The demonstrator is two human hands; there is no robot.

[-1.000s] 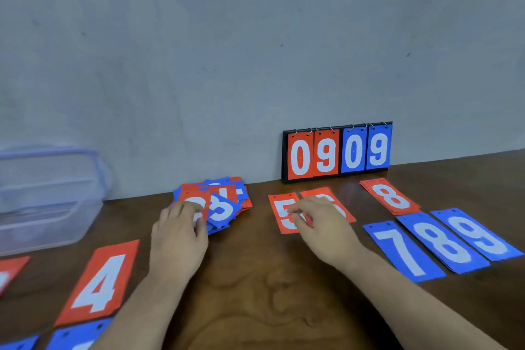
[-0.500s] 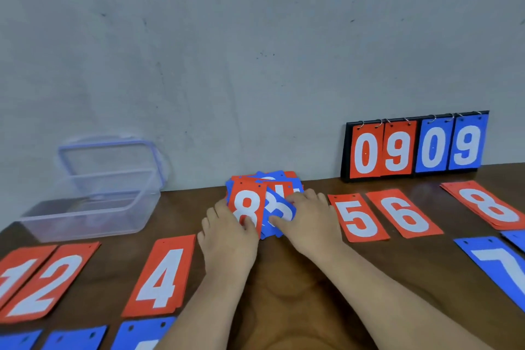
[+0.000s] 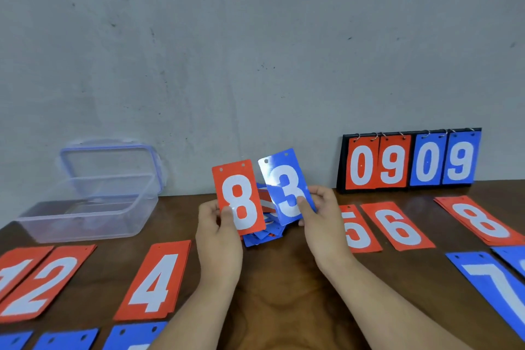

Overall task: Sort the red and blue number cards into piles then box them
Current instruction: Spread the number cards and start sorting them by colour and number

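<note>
Plain indoor room, kind unclear, bare grey plaster wall (image 3: 255,37), dark wooden tabletop (image 3: 274,278) against it

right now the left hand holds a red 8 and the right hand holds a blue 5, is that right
Not quite. The card in the right hand is a blue 3, not a 5, as the head view shows. The left hand does hold a red 8.

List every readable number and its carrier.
"0909": scoreboard
"8": held red card
"3": held blue card
"1": red 1 card
"2": red 2 card
"4": red 4 card
"5": red 5 card
"6": red 6 card
"8": red 8 card
"7": blue 7 card
Bottom blue cards: unreadable
</note>
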